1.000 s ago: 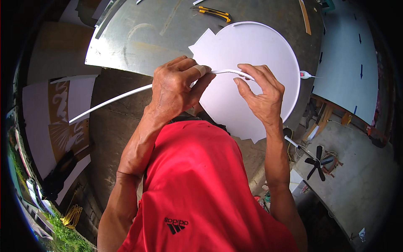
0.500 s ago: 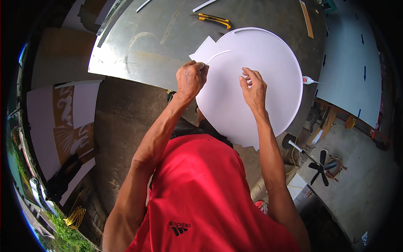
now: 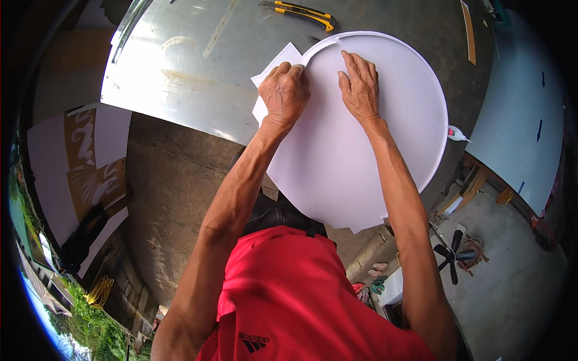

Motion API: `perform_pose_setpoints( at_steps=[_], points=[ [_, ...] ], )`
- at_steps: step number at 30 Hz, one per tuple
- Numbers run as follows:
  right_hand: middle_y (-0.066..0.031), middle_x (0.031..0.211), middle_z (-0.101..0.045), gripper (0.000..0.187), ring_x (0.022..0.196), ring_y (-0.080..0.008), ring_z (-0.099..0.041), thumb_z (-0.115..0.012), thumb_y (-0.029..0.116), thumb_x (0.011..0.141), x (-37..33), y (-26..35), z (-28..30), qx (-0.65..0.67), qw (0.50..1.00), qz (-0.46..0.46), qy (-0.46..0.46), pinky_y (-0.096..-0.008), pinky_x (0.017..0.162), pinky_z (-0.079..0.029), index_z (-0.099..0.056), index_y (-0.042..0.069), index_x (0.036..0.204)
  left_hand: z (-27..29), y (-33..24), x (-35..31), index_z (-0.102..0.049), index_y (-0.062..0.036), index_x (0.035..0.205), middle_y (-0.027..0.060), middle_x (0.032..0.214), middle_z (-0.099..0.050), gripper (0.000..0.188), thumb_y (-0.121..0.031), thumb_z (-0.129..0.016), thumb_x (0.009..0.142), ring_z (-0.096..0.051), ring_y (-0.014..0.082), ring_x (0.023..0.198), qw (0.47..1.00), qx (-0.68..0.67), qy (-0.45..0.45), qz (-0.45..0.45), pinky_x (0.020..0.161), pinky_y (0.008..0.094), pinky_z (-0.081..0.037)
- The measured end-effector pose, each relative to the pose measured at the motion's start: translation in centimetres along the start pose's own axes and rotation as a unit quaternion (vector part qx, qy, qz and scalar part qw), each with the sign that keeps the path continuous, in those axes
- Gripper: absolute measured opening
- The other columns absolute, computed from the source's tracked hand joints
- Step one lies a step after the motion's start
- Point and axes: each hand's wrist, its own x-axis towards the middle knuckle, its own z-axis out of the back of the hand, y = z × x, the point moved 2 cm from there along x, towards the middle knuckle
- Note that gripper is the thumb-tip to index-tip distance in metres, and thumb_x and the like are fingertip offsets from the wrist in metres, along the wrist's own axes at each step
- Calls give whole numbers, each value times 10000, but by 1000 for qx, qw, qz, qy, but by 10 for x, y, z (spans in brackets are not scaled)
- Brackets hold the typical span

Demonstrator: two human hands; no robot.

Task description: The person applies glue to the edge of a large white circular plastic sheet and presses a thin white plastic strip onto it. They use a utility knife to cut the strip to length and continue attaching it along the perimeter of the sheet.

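Observation:
A big, roughly round white sheet [image 3: 337, 162] lies over the edge of the metal table, a thin raised rim running round its far and right side. My left hand [image 3: 285, 90] is closed on a curved white strip [image 3: 319, 49] at the sheet's upper left edge, the strip's far end lying close to the rim. Beside it, my right hand [image 3: 361, 87] rests over the white surface with fingers stretched out and nothing visible in it. A square-cornered flap of the sheet [image 3: 278, 62] sticks out beyond my left hand. The left fingertips are partly hidden.
A yellow and black utility knife [image 3: 307, 15] lies on the metal table [image 3: 180, 78] beyond the sheet. By the right rim sits a small white nozzle bottle [image 3: 456, 133]. A narrow brown strip [image 3: 468, 33] lies far right. A black-bladed fan [image 3: 448, 256] stands below on the right.
Both hands have moved farther away over the sheet. The strip in my left hand, earlier lying inward across the sheet, now follows the upper left edge. My right fingers have straightened.

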Motion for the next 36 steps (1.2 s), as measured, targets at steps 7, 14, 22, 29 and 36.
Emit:
perform_pose_setpoints(
  at_steps=[7, 14, 22, 29, 36],
  points=[
    [-37, 1366, -608, 535, 1141, -254, -547, -695, 197, 974, 8, -5, -16, -30, 998, 50, -27, -418, 965, -473, -585, 131, 1493, -1, 5, -6, -782, -96, 911, 54, 752, -592, 137, -92, -796, 774, -651, 256, 718, 998, -52, -7, 41, 599, 407, -514],
    [-22, 1286, -607, 499, 1069, -251, -528, -676, 258, 1002, 15, -12, -26, -63, 997, 40, -32, -429, 914, -464, -611, 162, 1488, 0, 8, 3, -823, -68, 993, 64, 700, -592, 175, -96, -843, 822, -609, 236, 603, 996, -82, -1, 29, 572, 377, -488],
    [-25, 1274, -582, 491, 1065, -252, -499, -676, 273, 1002, 16, -10, -31, -86, 995, 33, -24, -428, 899, -456, -627, 176, 1481, -3, 9, 13, -779, -63, 909, 49, 703, -555, 134, -63, -823, 782, -599, 234, 621, 997, -76, -1, 10, 540, 381, -474],
    [-33, 1280, -573, 512, 1083, -259, -489, -679, 272, 997, 17, -8, -31, -84, 996, 17, -13, -433, 923, -447, -619, 177, 1497, -3, 9, 14, -751, -49, 907, 44, 706, -523, 167, -15, -795, 749, -590, 223, 635, 997, -83, 7, -8, 523, 374, -466],
    [-36, 1296, -554, 513, 1097, -275, -470, -672, 256, 994, 18, -5, -30, -88, 996, 10, 12, -445, 937, -434, -616, 183, 1499, -2, 9, 12, -755, -50, 977, 45, 743, -543, 231, -14, -811, 756, -593, 216, 660, 996, -85, 26, 3, 546, 371, -481]
  ],
)
